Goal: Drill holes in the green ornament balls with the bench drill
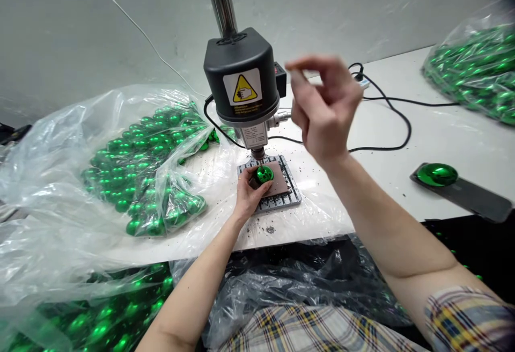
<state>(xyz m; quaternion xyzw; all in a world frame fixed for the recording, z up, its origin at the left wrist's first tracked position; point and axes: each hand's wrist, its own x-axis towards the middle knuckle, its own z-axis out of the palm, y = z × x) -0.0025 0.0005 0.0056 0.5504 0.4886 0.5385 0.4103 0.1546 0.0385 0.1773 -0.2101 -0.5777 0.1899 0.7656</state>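
My left hand [250,191] is closed round a shiny green ball ornament [264,175], pressing it down on a brown pad [281,180]. The pad lies on the slotted metal base [295,196] of a small bench drill press [241,78]. The drill's tip meets or nearly meets the ball's top, where dark marks show. My right hand [325,105] is raised beside the drill head, by the metal feed shaft [282,117]. Its fingers are curled and slightly blurred; whatever they grip is hidden.
Green balls [132,159] fill a clear plastic bag on the left, with more in a bag [478,67] at far right. A green piece [437,174] rests on a dark phone-like slab [478,196]. A black cable [402,137] loops behind. Dark shavings litter the white table [322,191].
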